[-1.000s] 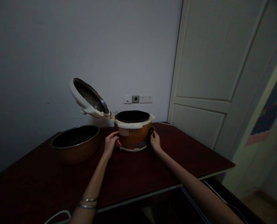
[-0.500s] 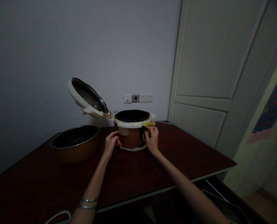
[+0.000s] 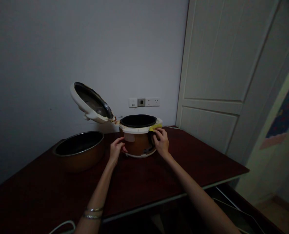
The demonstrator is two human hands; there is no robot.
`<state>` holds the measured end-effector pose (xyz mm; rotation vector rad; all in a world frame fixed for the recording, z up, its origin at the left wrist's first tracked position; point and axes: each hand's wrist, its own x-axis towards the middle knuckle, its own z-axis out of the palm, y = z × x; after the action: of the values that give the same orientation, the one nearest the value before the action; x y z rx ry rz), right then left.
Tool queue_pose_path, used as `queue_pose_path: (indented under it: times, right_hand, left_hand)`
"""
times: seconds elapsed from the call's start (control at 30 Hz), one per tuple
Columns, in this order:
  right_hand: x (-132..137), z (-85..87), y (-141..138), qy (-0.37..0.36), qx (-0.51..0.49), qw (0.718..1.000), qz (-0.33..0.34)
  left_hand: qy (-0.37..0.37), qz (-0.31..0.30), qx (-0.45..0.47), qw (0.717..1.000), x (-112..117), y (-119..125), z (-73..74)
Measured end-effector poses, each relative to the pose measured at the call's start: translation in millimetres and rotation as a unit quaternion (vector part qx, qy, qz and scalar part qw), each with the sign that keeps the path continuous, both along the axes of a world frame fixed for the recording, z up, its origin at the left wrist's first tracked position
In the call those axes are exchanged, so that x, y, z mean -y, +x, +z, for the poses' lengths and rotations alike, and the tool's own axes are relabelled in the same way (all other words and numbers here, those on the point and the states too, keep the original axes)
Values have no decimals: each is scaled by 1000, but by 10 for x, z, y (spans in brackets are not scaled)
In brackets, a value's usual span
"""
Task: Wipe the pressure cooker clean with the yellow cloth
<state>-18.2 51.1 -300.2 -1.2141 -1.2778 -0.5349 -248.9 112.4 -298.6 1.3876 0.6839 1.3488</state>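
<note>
A brown rice cooker (image 3: 137,143) with a white rim stands on the dark red table (image 3: 139,182), its lid (image 3: 92,102) hinged open to the left. My left hand (image 3: 116,150) rests against the cooker's left side, fingers curled on its wall. Pressed against the cooker's upper right side just under the rim is a yellow sponge (image 3: 155,127), and my right hand (image 3: 161,142) is closed on it.
A wide metal inner pot (image 3: 79,152) sits on the table left of the cooker. Wall sockets (image 3: 144,102) are behind the cooker. A white door (image 3: 222,81) stands at the right. A white cable (image 3: 61,226) lies at the table's near edge.
My right hand has slid the sponge from the cooker's lower right side up to just under the rim. The left hand has stayed on the cooker's left side.
</note>
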Motion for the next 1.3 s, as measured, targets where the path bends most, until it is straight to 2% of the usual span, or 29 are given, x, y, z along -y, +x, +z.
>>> queue_pose_path:
  times: [0.17,0.27,0.4,0.53,0.67,0.97,1.13,1.23,1.3]
  right_hand:
    - [-175,72,267,36,-110,993,33]
    - [-235,86,329,25,-156,986,47]
    - [-183,91,180,18,-158,986,41]
    - [-44,97,-105,15,-87,996,-12]
    - [42,107,-236,-18,-33,999,-23]
    - [-190,57,57,12,-114,993,11]
    - [-275,-5,106,8,-128,991,-21]
    - [-221,44,192,21,-184,983,-8]
    - [-108,146,202,44,-188,981,-11]
  left_hand:
    - [2,-5,-1,1000,-2,-7,-10]
    - [0,-4,-4,1000,3,-5,-3]
    - [6,-3,-7,1000,12,-3,7]
    - [3,3,-15,1000,23,-6,14]
    - [2,-2,-19,1000,24,-12,13]
    - [4,-6,-15,1000,15,-14,1]
    - [4,-6,-19,1000,-10,-16,-11]
    - [0,-10,-16,1000,-17,-16,-18]
    - [0,-9,-14,1000,-18,-15,-22]
